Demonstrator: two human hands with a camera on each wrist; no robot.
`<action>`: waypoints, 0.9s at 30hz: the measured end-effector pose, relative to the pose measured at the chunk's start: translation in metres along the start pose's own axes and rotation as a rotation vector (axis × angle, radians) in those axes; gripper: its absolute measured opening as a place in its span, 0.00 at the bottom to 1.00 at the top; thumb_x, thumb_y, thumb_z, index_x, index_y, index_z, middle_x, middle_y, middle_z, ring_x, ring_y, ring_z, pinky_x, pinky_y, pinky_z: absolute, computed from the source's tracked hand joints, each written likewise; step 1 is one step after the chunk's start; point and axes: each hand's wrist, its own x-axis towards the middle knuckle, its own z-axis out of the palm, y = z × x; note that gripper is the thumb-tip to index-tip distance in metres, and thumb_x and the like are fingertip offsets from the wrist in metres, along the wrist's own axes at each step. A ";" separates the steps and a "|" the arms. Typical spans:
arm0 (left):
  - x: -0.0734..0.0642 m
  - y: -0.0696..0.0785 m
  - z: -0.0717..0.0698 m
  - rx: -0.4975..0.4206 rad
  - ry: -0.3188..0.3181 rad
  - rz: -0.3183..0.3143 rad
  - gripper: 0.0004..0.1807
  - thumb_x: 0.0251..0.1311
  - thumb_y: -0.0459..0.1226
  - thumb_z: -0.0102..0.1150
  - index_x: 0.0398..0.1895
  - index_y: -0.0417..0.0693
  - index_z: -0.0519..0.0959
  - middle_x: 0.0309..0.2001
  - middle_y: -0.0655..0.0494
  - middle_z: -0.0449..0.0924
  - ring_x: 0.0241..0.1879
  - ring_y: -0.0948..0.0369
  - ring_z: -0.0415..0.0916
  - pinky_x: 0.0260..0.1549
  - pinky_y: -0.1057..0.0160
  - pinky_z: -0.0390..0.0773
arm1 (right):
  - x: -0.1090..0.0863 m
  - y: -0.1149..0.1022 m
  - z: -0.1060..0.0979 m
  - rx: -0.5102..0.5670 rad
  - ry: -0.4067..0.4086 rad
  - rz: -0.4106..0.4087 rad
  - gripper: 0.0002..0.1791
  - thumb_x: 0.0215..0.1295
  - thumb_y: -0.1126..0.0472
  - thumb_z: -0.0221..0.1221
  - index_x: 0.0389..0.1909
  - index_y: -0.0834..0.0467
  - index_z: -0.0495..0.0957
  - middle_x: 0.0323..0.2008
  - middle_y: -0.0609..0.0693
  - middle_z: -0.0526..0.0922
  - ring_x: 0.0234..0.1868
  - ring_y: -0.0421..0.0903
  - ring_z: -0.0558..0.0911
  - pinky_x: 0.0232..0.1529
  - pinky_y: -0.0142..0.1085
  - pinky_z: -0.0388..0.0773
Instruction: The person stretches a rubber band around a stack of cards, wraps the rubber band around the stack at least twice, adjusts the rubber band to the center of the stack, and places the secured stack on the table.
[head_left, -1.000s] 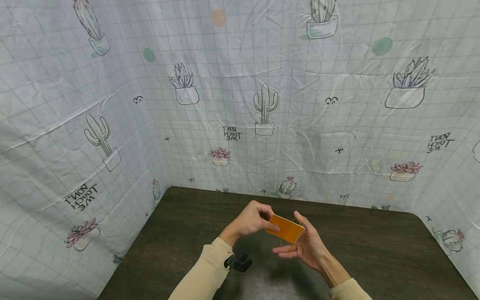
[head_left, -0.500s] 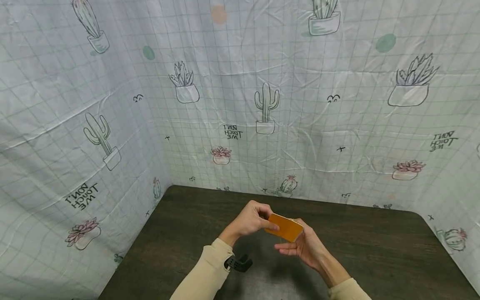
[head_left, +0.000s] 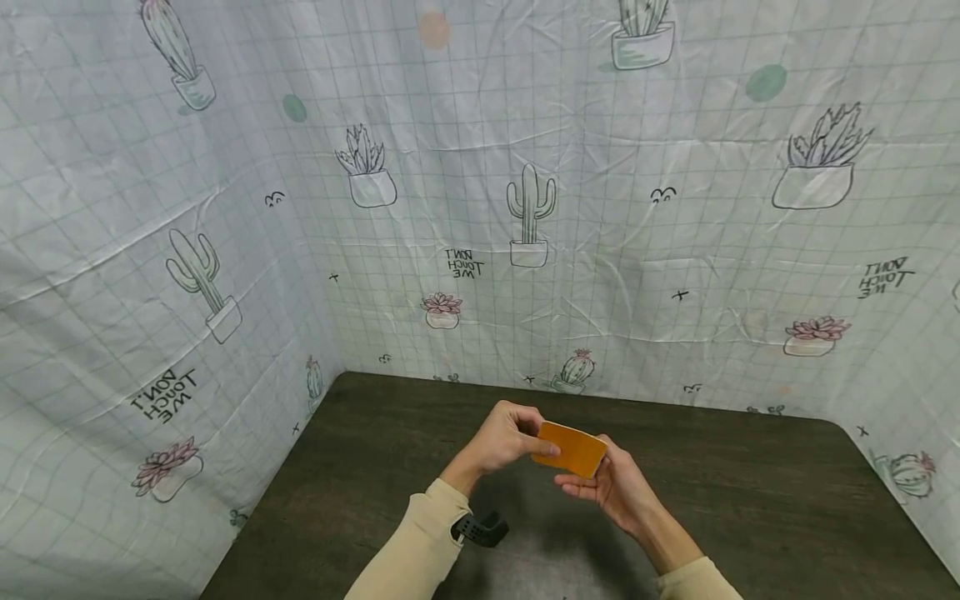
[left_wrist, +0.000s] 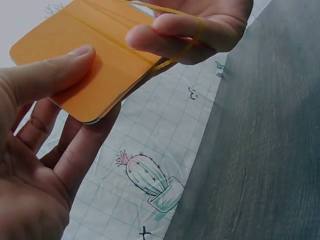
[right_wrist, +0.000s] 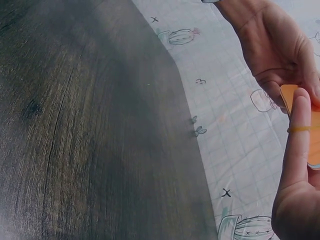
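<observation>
A stack of orange cards (head_left: 572, 450) with rounded corners is held up over the table. My left hand (head_left: 504, 442) grips its left end, thumb flat on the orange face and fingers behind, as the left wrist view shows. A thin yellow rubber band (left_wrist: 199, 31) crosses the stack and loops round fingers of my right hand (head_left: 618, 487). That hand is at the stack's right end. One finger (right_wrist: 300, 115) lies along the orange face under the band in the right wrist view. Part of the right hand is hidden behind the stack in the head view.
A dark wood-grain table (head_left: 405, 433) spreads below both hands. White curtains (head_left: 480, 208) printed with cacti and grid lines stand behind it and at both sides. A black wristband (head_left: 482, 528) is on the left wrist.
My right thumb and fingers, spread wide with the band stretched between them a second ago, have come in closer to the stack's right end. The left hand keeps its grip and has barely moved.
</observation>
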 end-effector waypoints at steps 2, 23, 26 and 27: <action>0.001 -0.005 0.000 0.000 0.013 -0.008 0.04 0.45 0.26 0.69 0.23 0.36 0.81 0.24 0.53 0.79 0.23 0.62 0.76 0.26 0.58 0.81 | 0.000 0.000 0.001 -0.013 0.015 -0.010 0.21 0.75 0.49 0.33 0.48 0.58 0.70 0.44 0.56 0.81 0.39 0.53 0.83 0.44 0.43 0.78; 0.004 -0.007 0.009 -0.062 0.172 -0.088 0.07 0.45 0.27 0.69 0.22 0.34 0.78 0.25 0.50 0.80 0.25 0.60 0.77 0.26 0.59 0.80 | 0.004 0.001 0.021 -0.061 0.493 -0.068 0.29 0.72 0.50 0.45 0.59 0.71 0.62 0.40 0.60 0.79 0.30 0.48 0.84 0.39 0.40 0.79; 0.004 -0.006 0.011 -0.075 0.187 -0.100 0.08 0.45 0.26 0.69 0.20 0.33 0.77 0.24 0.51 0.79 0.25 0.60 0.77 0.27 0.60 0.80 | 0.002 0.000 0.022 -0.043 0.493 -0.081 0.29 0.72 0.50 0.45 0.61 0.71 0.61 0.43 0.60 0.77 0.33 0.50 0.84 0.41 0.41 0.78; 0.004 -0.006 0.012 -0.083 0.193 -0.107 0.08 0.45 0.27 0.69 0.20 0.33 0.77 0.25 0.51 0.79 0.26 0.60 0.77 0.28 0.59 0.80 | 0.002 0.000 0.022 -0.033 0.490 -0.090 0.29 0.72 0.50 0.44 0.61 0.70 0.61 0.44 0.59 0.76 0.34 0.50 0.84 0.42 0.42 0.78</action>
